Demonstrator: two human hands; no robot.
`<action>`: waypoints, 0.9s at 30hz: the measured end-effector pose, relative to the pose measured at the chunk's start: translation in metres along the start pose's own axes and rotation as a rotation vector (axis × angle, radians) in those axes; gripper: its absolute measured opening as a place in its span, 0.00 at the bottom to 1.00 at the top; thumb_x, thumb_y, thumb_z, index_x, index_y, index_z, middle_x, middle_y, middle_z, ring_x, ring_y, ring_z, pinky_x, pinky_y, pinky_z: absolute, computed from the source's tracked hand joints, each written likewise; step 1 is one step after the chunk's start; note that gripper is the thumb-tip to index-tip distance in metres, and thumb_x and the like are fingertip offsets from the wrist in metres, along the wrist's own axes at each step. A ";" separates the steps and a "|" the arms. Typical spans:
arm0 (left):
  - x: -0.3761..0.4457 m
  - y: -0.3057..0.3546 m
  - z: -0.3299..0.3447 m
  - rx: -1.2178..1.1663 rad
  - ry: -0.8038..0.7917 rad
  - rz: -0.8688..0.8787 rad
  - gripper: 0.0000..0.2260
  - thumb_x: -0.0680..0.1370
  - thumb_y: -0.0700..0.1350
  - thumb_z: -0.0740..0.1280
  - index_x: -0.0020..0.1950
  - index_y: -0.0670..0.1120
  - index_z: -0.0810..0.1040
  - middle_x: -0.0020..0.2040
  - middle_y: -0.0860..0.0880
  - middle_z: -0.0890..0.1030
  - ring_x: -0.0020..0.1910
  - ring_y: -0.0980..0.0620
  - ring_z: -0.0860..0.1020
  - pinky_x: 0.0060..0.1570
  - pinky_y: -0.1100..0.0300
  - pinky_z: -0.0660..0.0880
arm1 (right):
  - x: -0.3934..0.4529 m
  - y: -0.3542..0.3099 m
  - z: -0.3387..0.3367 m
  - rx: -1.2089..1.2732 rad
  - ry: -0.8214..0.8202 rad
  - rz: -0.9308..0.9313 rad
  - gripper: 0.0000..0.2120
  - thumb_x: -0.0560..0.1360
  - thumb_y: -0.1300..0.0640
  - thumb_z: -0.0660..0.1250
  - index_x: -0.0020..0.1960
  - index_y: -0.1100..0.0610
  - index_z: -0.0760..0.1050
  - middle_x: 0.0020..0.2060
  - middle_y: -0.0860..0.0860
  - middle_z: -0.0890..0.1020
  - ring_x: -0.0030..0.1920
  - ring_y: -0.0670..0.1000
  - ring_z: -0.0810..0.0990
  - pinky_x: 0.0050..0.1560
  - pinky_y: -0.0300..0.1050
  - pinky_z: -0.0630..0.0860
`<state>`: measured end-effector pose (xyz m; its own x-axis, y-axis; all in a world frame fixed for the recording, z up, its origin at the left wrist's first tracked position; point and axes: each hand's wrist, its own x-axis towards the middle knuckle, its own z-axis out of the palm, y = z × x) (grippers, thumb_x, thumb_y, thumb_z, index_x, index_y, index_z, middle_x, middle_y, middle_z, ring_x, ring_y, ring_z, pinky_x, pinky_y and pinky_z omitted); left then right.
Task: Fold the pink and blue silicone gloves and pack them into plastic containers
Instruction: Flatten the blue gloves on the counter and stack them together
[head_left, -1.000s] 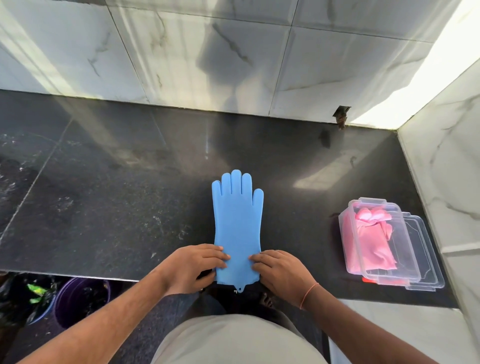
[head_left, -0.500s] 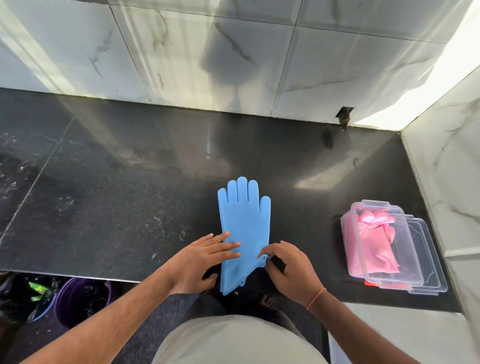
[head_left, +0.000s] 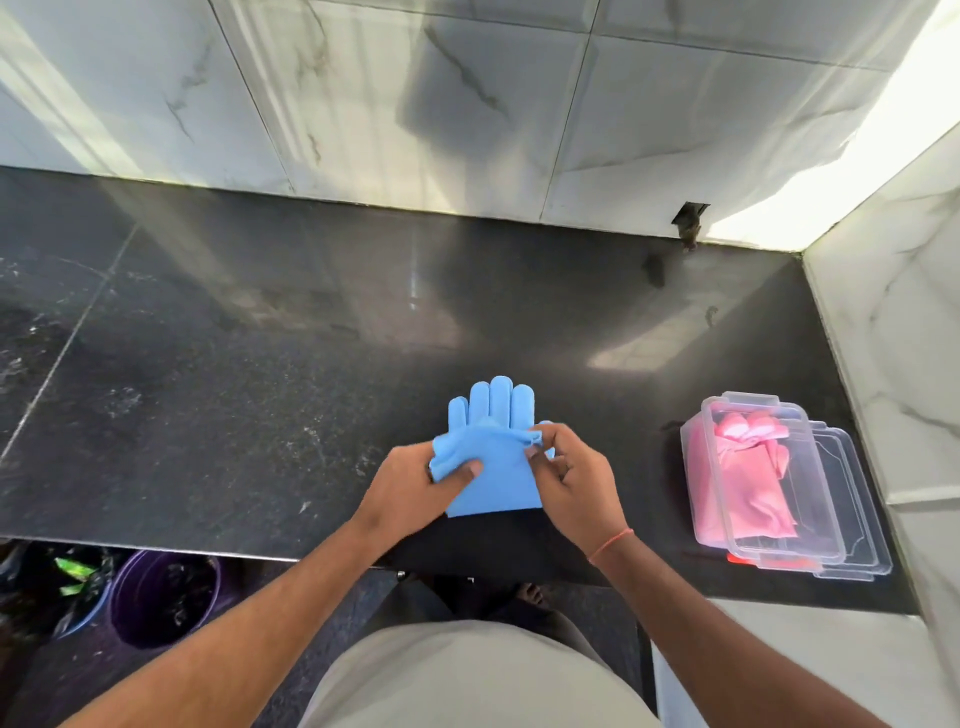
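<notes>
- Marble-patterned wall tiles (head_left: 467, 104) rise behind and to the right of the table (head_left: 260, 364), a dark, glossy, speckled stone slab with a pale seam line on its left part.
- Near the table's right edge, well apart from the hands, lies a clear plastic container (head_left: 769, 483) with a pink glove (head_left: 743, 478) folded inside; it rests on a stack of clear lids (head_left: 857, 509) that stick out to its right.
- Below the table's front edge, on the left, stands a purple bucket (head_left: 166, 597) beside dark bags with a green scrap.
- Nothing lies between the hands and the container.
- The blue glove (head_left: 493, 462) lies near the front edge of the table, soft, smooth and matte; its cuff half is doubled over the palm, and the rounded fingers poke out from under the fold, pointing to the wall.
- The left hand (head_left: 415, 488) grips the folded layer's left corner, thumb on top of the blue sheet.
- The right hand (head_left: 571, 478) pinches the puckered right corner of the fold between thumb and fingertips; a thin red thread circles that wrist.
- Both forearms come in bare from the lower corners.
</notes>
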<state>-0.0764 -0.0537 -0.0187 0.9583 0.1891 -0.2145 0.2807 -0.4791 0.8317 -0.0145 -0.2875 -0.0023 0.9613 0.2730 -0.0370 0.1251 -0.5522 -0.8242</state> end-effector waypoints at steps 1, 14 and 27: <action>0.007 0.004 0.000 -0.048 0.000 -0.043 0.15 0.74 0.68 0.73 0.51 0.58 0.85 0.42 0.59 0.87 0.38 0.61 0.84 0.38 0.58 0.82 | 0.008 0.001 0.003 -0.009 0.021 0.050 0.04 0.83 0.56 0.68 0.55 0.47 0.78 0.38 0.35 0.80 0.30 0.44 0.74 0.35 0.32 0.69; 0.032 0.010 0.017 0.026 0.127 -0.180 0.14 0.72 0.53 0.82 0.50 0.59 0.79 0.44 0.57 0.82 0.42 0.60 0.82 0.41 0.62 0.79 | 0.060 0.000 0.010 -0.107 0.067 0.383 0.10 0.84 0.49 0.65 0.63 0.41 0.79 0.44 0.39 0.82 0.47 0.50 0.82 0.47 0.44 0.77; 0.047 0.044 0.028 0.108 0.019 -0.390 0.28 0.76 0.52 0.78 0.71 0.43 0.75 0.59 0.49 0.84 0.55 0.48 0.84 0.51 0.51 0.83 | 0.036 -0.002 0.005 0.185 0.077 0.760 0.44 0.71 0.49 0.83 0.80 0.57 0.66 0.72 0.56 0.74 0.66 0.57 0.80 0.66 0.60 0.82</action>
<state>-0.0169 -0.0898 -0.0063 0.7778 0.3903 -0.4927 0.6282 -0.4554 0.6309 0.0189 -0.2726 -0.0044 0.7821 -0.1865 -0.5946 -0.6101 -0.4236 -0.6696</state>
